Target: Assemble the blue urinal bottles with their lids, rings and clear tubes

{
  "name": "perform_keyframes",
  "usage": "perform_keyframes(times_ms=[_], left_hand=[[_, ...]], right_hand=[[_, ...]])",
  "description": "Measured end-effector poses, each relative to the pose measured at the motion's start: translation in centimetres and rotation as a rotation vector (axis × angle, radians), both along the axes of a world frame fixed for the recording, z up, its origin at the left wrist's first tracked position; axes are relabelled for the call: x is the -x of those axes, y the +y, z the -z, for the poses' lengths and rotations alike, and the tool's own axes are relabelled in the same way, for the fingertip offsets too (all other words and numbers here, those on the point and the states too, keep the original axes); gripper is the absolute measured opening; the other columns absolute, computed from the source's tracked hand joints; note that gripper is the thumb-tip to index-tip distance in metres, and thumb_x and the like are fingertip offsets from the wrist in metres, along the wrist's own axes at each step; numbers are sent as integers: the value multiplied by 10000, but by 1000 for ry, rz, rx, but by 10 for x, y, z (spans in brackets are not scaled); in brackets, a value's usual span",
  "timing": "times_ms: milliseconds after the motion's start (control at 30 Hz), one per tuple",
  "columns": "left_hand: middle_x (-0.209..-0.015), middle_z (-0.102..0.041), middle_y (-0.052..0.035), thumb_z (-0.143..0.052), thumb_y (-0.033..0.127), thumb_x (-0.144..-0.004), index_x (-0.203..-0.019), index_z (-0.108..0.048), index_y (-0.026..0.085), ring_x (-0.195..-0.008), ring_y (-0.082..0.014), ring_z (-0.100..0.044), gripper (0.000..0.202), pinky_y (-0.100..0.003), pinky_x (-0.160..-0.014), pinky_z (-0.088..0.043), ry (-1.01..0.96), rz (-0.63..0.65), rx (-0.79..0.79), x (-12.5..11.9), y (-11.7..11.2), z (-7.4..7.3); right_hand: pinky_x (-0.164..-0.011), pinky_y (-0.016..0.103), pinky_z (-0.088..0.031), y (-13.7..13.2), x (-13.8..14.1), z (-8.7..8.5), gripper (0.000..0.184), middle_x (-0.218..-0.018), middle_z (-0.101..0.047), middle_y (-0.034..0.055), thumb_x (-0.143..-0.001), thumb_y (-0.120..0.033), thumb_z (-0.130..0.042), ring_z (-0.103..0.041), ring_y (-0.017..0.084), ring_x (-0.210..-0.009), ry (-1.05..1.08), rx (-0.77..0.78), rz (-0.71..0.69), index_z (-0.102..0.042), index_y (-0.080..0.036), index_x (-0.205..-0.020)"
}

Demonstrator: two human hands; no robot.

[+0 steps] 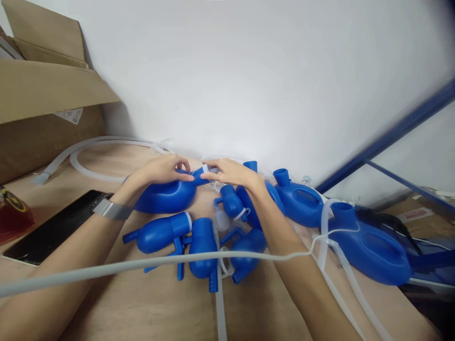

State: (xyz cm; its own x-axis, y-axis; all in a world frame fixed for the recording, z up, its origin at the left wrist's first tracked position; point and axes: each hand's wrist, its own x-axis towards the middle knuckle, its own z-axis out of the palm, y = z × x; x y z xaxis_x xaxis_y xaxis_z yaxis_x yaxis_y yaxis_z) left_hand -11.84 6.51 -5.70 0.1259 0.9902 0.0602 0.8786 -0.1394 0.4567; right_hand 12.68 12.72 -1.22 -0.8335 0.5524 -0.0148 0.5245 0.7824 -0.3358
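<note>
My left hand [164, 169] rests on a blue plastic jug [161, 196] lying on the wooden table [149, 308], with thumb and fingers pinched at its neck [199, 175]. My right hand [227, 173] meets it from the right and pinches the same neck, where a clear tube end sits. A grey band circles my left wrist. Several small blue bulb-shaped fittings [202, 246] lie just in front of both hands.
Two more blue jugs [298, 201] [369, 246] lie to the right. Translucent tubing [106, 270] crosses over my arms, and more tubing [88, 151] coils at the back left. A cardboard box [46, 94], a black tablet [53, 227] and a blue frame bar [391, 135] border the table.
</note>
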Motion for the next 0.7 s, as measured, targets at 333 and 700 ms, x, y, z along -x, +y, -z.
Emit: perform_keyframes(times_ms=[333, 700], left_hand=[[-1134, -801, -58, -644, 844, -723, -1052, -780, 273, -1022, -307, -709, 673, -350, -858, -492, 7, -6, 12, 0, 0, -1], [-1127, -788, -55, -648, 846, -704, -1074, -786, 281, -1035, -310, -703, 689, -354, -866, -493, -6, -11, 6, -2, -1, -1]], right_hand=[[-1119, 409, -526, -1, -2, 5, 646, -1490, -685, 168, -997, -503, -700, -693, 331, -1331, 52, -27, -1, -609, -162, -1538], [-1165, 427, -483, -6, -8, 10, 637, -1483, -694, 139, -989, -458, -729, -643, 335, -1386, 92, -85, -21, -594, -198, -1554]])
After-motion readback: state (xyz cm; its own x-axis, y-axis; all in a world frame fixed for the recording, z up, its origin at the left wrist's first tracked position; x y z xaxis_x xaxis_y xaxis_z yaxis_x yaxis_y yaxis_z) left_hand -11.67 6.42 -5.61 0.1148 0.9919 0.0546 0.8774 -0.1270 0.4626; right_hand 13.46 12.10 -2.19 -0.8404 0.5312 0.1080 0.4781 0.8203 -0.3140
